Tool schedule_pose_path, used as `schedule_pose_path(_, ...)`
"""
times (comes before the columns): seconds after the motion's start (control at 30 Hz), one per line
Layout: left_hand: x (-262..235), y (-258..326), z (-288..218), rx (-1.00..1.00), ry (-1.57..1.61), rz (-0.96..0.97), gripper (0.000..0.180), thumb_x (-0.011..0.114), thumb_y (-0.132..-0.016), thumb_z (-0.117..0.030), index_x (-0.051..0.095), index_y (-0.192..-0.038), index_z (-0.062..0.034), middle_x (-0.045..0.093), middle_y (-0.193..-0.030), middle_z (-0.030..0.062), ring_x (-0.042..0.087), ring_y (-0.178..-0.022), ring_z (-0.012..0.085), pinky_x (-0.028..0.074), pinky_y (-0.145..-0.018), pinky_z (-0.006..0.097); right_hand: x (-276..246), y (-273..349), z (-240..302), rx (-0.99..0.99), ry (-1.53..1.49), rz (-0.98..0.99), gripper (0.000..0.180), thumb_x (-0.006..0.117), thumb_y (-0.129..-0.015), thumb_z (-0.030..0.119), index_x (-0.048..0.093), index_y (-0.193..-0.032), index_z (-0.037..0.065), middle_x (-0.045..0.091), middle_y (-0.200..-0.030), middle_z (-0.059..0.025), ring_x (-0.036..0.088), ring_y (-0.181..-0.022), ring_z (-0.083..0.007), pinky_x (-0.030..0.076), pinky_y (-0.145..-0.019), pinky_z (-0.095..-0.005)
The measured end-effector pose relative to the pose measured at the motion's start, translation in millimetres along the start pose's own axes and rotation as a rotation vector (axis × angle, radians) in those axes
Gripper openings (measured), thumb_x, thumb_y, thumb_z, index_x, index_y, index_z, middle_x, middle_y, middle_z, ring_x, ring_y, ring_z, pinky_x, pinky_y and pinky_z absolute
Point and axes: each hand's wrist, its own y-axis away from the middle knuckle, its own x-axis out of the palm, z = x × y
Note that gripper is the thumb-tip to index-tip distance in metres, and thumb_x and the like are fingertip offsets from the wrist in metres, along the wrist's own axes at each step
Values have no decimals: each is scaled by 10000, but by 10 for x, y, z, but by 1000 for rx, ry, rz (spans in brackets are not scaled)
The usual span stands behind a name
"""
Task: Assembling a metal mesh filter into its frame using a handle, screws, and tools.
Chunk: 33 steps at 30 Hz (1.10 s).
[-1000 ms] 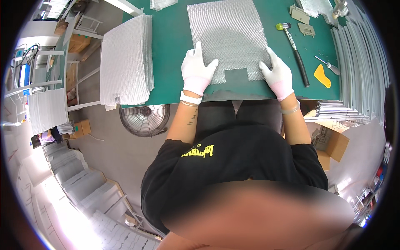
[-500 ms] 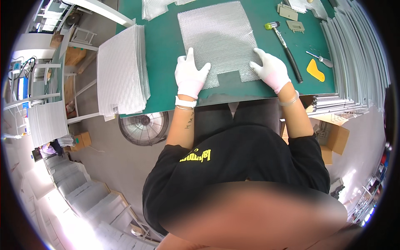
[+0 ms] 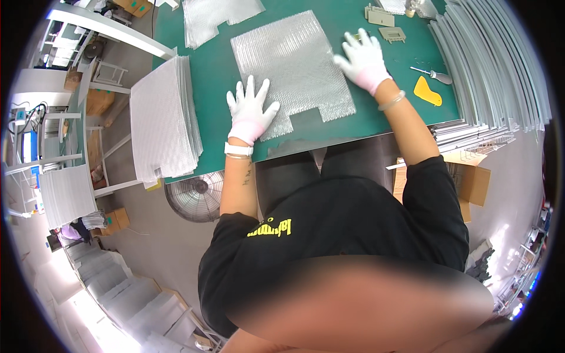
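A silvery mesh sheet [image 3: 291, 65] with a notch in its near edge lies on the green table, turned slightly. My left hand [image 3: 250, 112], in a white glove with a pink cuff, rests on the sheet's near left side with fingers spread. Beyond the sheet's right edge, my gloved right hand [image 3: 365, 62] reaches over a hammer, fingers stretched apart. Only a bit of the yellow-green hammer head [image 3: 356, 37] shows by the fingertips; the hand and wrist hide nearly all of the handle. I cannot tell whether this hand touches the hammer.
A stack of mesh sheets [image 3: 162, 117] stands at the left table edge, and more mesh [image 3: 218, 17] lies at the back. On the right are beige plates [image 3: 392, 35], a screwdriver [image 3: 432, 75], a yellow scraper [image 3: 427, 92] and a row of grey panels [image 3: 488, 65]. A fan [image 3: 197, 194] stands below.
My right hand has left the sheet's right edge and moved over the hammer. My left hand has spread its fingers on the sheet. The whole view has shifted and tilted.
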Motion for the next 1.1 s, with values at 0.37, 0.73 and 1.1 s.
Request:
schedule_pose_path(0.37, -337, 854, -538, -27, 5, -178, 726, 707, -832, -456, 518, -1470, -165, 426, -1525, 216, 334, -1423, 480, 145, -1183, 650, 287, -319, -1222, 435, 54, 341, 605, 521, -958, 547, 567, -1251, 20, 679, -1194, -229, 640, -1131, -429, 520, -980, -498)
schedule_pose_path(0.73, 511, 1902, -1016, -620, 2135, 258, 499, 590, -1034, -368, 552, -1306, 47, 628, -1237, 123, 605, -1151, 210, 479, -1037, 383, -918, 725, -132, 401, -1206, -18, 241, 689, -866, 107, 609, -1078, 25, 644, -927, -36, 587, -825, -86, 499, -725, -265)
schedule_pose_path(1.1, 629, 1546, -1154, -627, 2041, -181, 229, 618, -1015, -162, 710, -1013, 47, 721, -911, 106, 713, -842, 169, 586, -765, 337, -215, 2270, 1500, 976, -2205, 586, 371, 657, -999, 227, 484, -1250, 16, 615, -991, -58, 611, -741, -110, 513, -648, -234)
